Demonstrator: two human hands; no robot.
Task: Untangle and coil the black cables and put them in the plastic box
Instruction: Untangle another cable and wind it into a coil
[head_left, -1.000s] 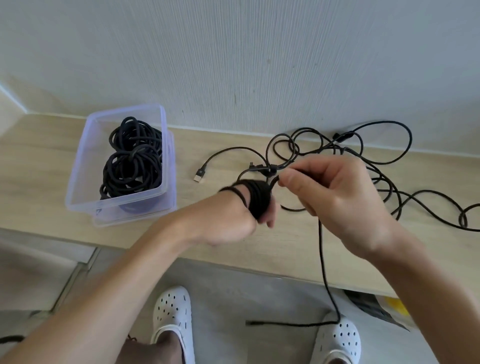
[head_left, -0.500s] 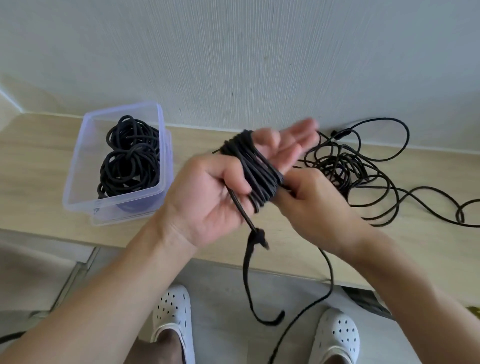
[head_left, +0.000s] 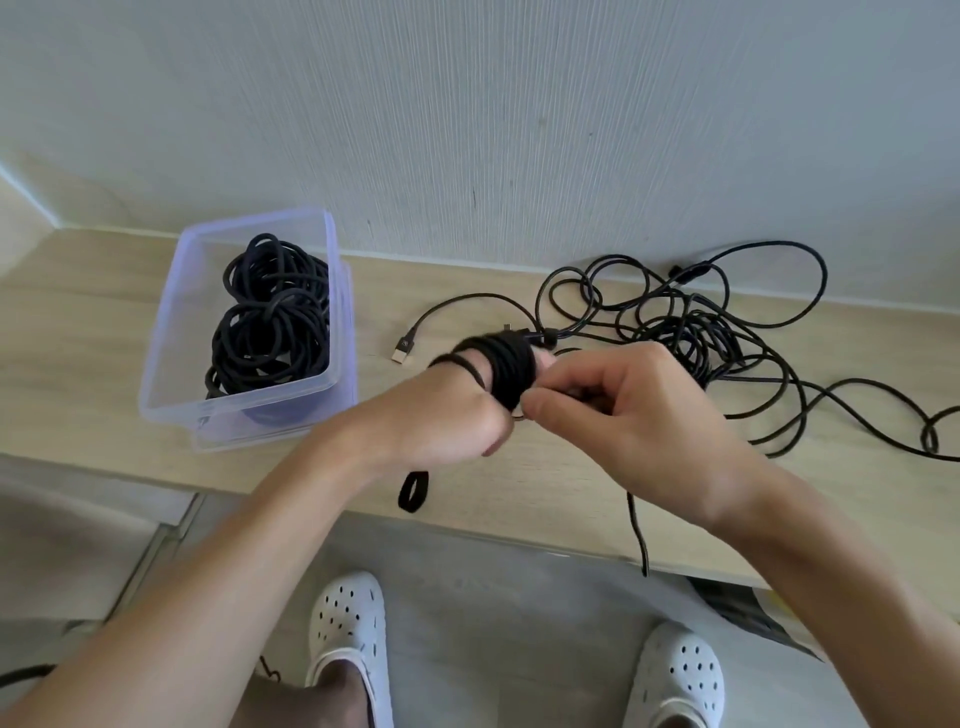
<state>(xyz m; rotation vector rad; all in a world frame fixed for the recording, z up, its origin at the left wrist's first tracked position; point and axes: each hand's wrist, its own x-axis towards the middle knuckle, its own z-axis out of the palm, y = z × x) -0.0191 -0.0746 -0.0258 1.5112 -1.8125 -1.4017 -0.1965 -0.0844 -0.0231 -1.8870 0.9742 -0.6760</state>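
Note:
A black cable is wound in a thick coil (head_left: 506, 371) around the fingers of my left hand (head_left: 447, 410), which hovers over the wooden shelf (head_left: 78, 332) with its back up. My right hand (head_left: 618, 410) pinches the same cable right beside the coil, thumb against curled fingers. The cable's loose end (head_left: 638, 530) hangs from my right hand past the shelf's front edge. A strap loop (head_left: 413, 491) dangles below my left hand. To the right lies a tangle of black cables (head_left: 691, 332). The clear plastic box (head_left: 171, 296) at the left holds coiled black cables (head_left: 272, 317).
A USB plug (head_left: 400, 354) on a thin cable lies between the box and my hands. A white wall rises just behind the shelf. Below the shelf edge are a grey floor and my two white perforated clogs (head_left: 348, 634).
My left hand has turned from palm up to back up and dropped toward the shelf. My right hand has swung round the coil, and the hanging end is shorter.

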